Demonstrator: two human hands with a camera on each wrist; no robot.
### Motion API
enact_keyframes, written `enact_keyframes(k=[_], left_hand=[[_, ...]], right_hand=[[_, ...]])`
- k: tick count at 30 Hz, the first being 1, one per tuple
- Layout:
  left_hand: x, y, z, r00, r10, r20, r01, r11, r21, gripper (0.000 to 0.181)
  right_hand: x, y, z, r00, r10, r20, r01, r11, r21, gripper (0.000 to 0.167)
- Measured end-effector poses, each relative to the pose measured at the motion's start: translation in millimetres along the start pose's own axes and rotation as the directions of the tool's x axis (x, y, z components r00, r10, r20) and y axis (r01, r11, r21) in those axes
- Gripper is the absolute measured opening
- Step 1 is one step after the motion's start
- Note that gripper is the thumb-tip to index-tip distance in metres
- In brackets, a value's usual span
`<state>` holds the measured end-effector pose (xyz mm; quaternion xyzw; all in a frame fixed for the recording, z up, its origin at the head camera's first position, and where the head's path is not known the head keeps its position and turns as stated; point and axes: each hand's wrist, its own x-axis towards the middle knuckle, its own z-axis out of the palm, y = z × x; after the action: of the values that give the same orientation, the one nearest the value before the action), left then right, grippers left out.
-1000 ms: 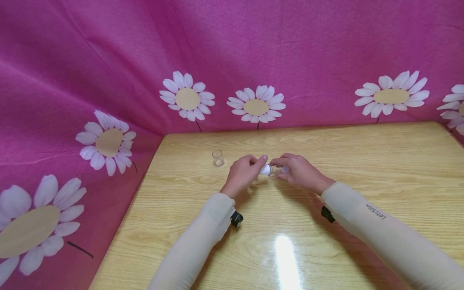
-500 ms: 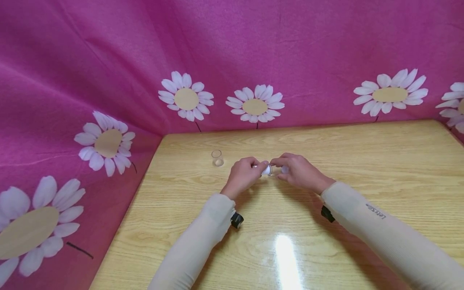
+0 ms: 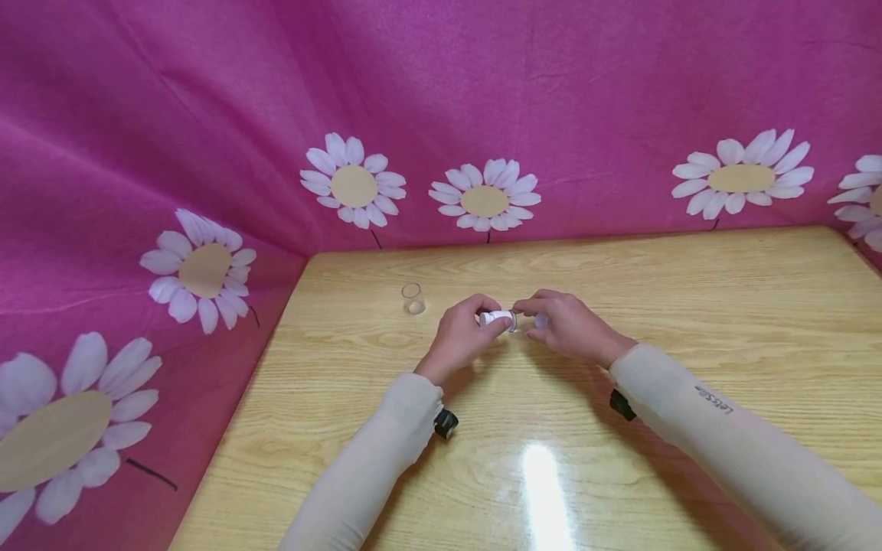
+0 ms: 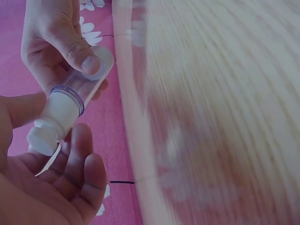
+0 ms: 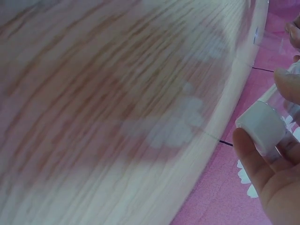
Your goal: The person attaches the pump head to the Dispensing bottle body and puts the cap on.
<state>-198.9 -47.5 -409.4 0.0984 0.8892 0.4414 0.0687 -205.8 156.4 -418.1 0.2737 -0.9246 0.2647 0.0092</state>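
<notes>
A small clear bottle (image 4: pixel 87 85) with a white pump-like top (image 4: pixel 60 112) and a whitish base (image 5: pixel 261 125) lies tilted between the two hands. My right hand (image 3: pixel 568 325) holds the clear body near its base, thumb on one side and fingers on the other. My left hand (image 3: pixel 463 333) is at the white top, its thumb and fingers on opposite sides of the collar. In the left wrist view the left hand's lower fingers are loosely bent below the top. Part of the bottle is hidden behind the fingers.
A small clear cup-shaped piece (image 3: pixel 413 300) stands on the wooden table (image 3: pixel 654 275) to the left of the hands. Pink cloth (image 3: pixel 586 99) with white flowers rises behind the table and along its left side.
My left fingers have shifted around the white top, and more of it now shows between thumb and index finger. The right hand keeps its hold, nearly still.
</notes>
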Motion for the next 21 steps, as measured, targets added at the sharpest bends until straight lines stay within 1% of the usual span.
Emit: enact_keyframes(k=[4,9,15,18,21], left_hand=[[-1.6,0.5,0.3,0.998,0.065,-0.006,-0.065,0.998,0.022,0.021],[-4.1,2.8,0.1,0.989,0.146,-0.033,-0.143,0.987,0.079,0.024],[-4.0,4.8,2.1,0.978,0.203,-0.053,-0.196,0.973,0.121,0.026],[-3.4,4.2,3.2,0.976,0.214,-0.052,-0.206,0.970,0.130,0.026],[-3.1,2.8,4.0,0.976,0.210,-0.057,-0.202,0.971,0.126,0.026]], right_hand=[[-1.0,-0.2,0.5,1.000,-0.003,0.006,0.003,1.000,0.014,0.042],[-2.0,-0.5,0.8,1.000,-0.023,0.007,0.023,0.999,0.028,0.041],[-2.4,0.7,0.3,1.000,-0.027,0.004,0.027,0.999,0.036,0.042],[-2.6,0.9,1.1,1.000,-0.018,0.016,0.018,0.999,0.042,0.041],[-2.3,0.2,2.4,1.000,-0.010,0.023,0.009,0.998,0.054,0.040]])
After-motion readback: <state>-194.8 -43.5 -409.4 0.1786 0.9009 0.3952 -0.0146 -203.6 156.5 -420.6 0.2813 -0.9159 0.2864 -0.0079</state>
